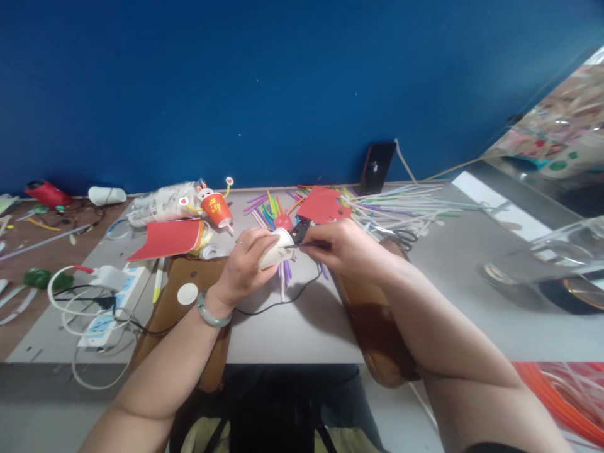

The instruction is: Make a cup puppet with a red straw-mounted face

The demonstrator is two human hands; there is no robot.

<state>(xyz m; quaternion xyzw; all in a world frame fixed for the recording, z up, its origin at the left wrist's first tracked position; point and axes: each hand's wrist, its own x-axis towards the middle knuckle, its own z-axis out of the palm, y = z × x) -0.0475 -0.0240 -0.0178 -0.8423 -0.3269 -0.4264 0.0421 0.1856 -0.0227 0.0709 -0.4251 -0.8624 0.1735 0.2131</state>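
Note:
My left hand, a bracelet on its wrist, is wrapped around a tilted white paper cup. My right hand pinches a slim dark pointed tool, its tip touching or very near the cup; whether it is a blade or one arm of scissors I cannot tell. Just behind the cup lies a small black object, partly hidden by my hands. Coloured pipe cleaners or strips and red card lie beyond. An orange cup figure with raised arms stands to the left.
Brown pads lie under both forearms. At left are a power strip with cables, bagged cups and a red folder. A phone leans against the blue wall, near pale sticks and scissors. A clear container stands right.

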